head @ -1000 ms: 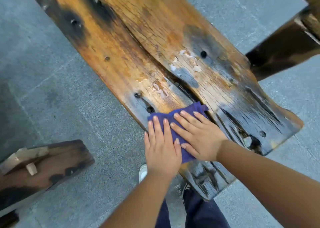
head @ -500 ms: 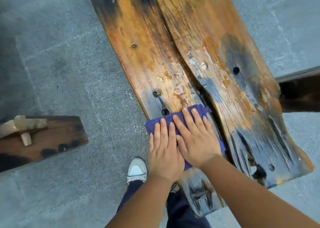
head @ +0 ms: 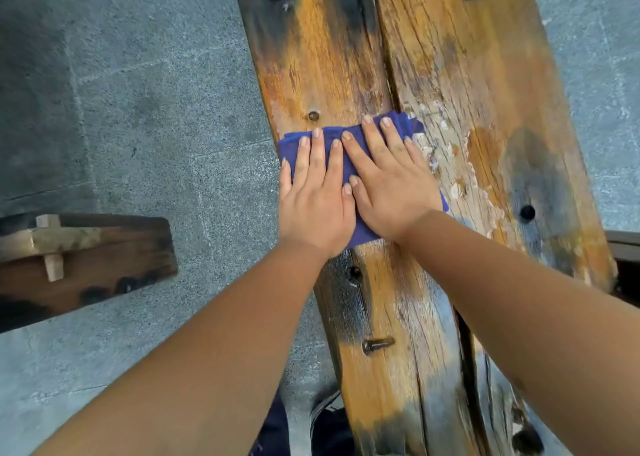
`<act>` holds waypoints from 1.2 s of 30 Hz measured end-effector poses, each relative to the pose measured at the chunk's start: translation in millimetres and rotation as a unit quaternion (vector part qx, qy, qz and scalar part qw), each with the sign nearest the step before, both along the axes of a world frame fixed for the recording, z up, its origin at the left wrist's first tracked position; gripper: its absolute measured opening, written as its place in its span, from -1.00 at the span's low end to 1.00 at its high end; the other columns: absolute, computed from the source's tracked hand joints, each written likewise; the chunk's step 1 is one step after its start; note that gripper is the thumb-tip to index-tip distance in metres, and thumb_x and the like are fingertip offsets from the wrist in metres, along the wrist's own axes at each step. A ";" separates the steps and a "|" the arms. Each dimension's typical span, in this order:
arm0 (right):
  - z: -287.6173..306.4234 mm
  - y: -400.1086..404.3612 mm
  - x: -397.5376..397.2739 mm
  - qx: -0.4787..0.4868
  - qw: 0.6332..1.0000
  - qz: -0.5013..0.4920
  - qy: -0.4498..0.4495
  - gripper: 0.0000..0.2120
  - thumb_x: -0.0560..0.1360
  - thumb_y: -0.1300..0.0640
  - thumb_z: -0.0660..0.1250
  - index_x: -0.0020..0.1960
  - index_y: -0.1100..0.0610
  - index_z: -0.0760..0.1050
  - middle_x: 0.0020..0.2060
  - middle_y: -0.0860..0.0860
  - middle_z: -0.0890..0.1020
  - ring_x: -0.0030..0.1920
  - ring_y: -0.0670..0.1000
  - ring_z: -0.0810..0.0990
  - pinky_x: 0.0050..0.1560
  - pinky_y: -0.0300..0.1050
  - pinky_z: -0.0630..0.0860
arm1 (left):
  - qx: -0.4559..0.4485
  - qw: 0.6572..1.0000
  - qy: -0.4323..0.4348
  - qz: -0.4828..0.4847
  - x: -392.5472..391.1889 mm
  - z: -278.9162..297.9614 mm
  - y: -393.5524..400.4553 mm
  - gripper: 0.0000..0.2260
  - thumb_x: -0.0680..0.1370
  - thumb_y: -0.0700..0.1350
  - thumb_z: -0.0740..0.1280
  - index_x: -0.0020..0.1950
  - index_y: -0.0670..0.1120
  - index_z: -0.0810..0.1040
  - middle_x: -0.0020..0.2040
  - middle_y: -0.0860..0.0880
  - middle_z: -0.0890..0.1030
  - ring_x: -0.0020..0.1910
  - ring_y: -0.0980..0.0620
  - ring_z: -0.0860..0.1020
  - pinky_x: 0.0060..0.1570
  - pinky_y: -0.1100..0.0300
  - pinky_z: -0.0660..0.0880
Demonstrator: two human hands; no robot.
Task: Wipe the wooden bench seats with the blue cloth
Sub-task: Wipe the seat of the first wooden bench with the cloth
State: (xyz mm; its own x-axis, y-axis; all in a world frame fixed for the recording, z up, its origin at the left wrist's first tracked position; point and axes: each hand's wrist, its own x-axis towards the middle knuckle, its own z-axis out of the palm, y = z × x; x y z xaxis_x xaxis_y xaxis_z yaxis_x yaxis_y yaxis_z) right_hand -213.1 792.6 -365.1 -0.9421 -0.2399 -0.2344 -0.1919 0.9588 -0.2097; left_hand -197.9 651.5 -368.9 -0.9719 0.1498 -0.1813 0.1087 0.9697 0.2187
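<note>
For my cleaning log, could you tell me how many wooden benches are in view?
2: the wooden bench under the blue cloth, and a second bench's end at the left edge. Others may lie out of frame.

Grey speckled stone floor (head: 138, 144); at left, dark brown wooden plank end (head: 104, 265) carrying pale wooden cross-shaped peg (head: 52, 244).

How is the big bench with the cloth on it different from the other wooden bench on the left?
The big bench is orange-brown with peeling pale patches; the left bench is darker brown. The big bench has the cloth and both hands pressed flat on it; the left bench has none. The big bench fills the view; only the left bench's end shows. Both are worn wood with black marks.
</note>
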 end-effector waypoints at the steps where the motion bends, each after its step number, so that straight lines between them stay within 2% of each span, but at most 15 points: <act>1: -0.2 -1.3 -8.8 0.002 1.000 -0.002 0.001 -0.44 0.61 -0.11 -0.09 0.59 -0.02 0.01 0.59 0.07 0.05 0.57 0.12 -0.06 0.51 0.11 -0.04 | -0.006 1.000 0.001 -0.006 -10.0 -0.3 -1.3 -0.46 0.60 0.06 0.01 0.58 -0.05 0.06 0.60 -0.10 -0.01 0.56 -0.07 -0.06 0.48 -0.09 -0.08; 10: 1.2 -8.2 -66.8 0.001 1.000 0.009 0.000 -0.44 0.61 -0.11 -0.10 0.59 -0.03 -0.02 0.59 0.05 -0.03 0.57 0.10 -0.10 0.51 0.11 -0.06 | -0.025 1.000 0.004 -0.007 -66.2 1.2 -6.7 -0.45 0.61 0.05 -0.01 0.58 -0.07 0.02 0.60 -0.11 -0.04 0.56 -0.07 -0.07 0.50 -0.10 -0.07; 19: -1.0 -6.6 -69.2 -0.017 1.000 -0.003 0.008 -0.47 0.63 -0.06 -0.06 0.59 -0.05 0.02 0.59 0.03 0.02 0.57 0.08 -0.08 0.52 0.08 -0.06 | 0.007 1.000 0.002 -0.013 -69.3 2.0 -9.3 -0.47 0.61 0.01 0.05 0.58 -0.04 0.06 0.60 -0.08 -0.04 0.56 -0.06 -0.09 0.49 -0.06 -0.12; 24: -2.5 -5.8 -65.4 -0.025 1.000 -0.012 0.014 -0.47 0.63 -0.07 -0.07 0.59 -0.07 -0.01 0.59 0.01 0.01 0.57 0.06 -0.08 0.52 0.06 -0.06 | 0.021 1.000 0.016 0.001 -67.0 1.1 -9.4 -0.47 0.60 0.00 0.07 0.57 -0.06 0.12 0.59 -0.12 0.00 0.56 -0.12 -0.07 0.50 -0.06 -0.12; 30: 0.1 -9.7 -31.5 -0.017 0.997 -0.078 -0.005 -0.44 0.62 -0.10 -0.06 0.59 -0.04 0.01 0.59 0.02 0.00 0.57 0.09 -0.07 0.52 0.09 -0.08 | -0.020 0.997 0.000 -0.073 -53.0 1.9 -10.5 -0.46 0.62 0.08 0.01 0.58 -0.04 0.06 0.60 -0.11 0.00 0.56 -0.14 -0.05 0.49 -0.11 -0.05; 36: 8.3 -4.1 60.5 -0.016 0.982 -0.181 -0.044 -0.43 0.60 -0.11 -0.10 0.59 -0.04 -0.03 0.60 0.02 -0.03 0.57 0.09 -0.11 0.52 0.09 -0.11 | -0.023 0.985 -0.029 -0.171 10.4 10.0 2.6 -0.44 0.58 0.09 -0.02 0.57 -0.05 0.08 0.59 -0.13 0.00 0.55 -0.15 -0.05 0.48 -0.10 -0.03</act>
State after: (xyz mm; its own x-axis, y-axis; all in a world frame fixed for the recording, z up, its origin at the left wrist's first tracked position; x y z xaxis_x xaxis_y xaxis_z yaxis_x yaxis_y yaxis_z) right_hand -152.6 788.5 -356.7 -0.9434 0.0979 -0.3168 0.1801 0.9535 -0.2417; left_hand -187.5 654.1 -358.9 -0.8539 0.4571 -0.2489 0.4197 0.8875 0.1901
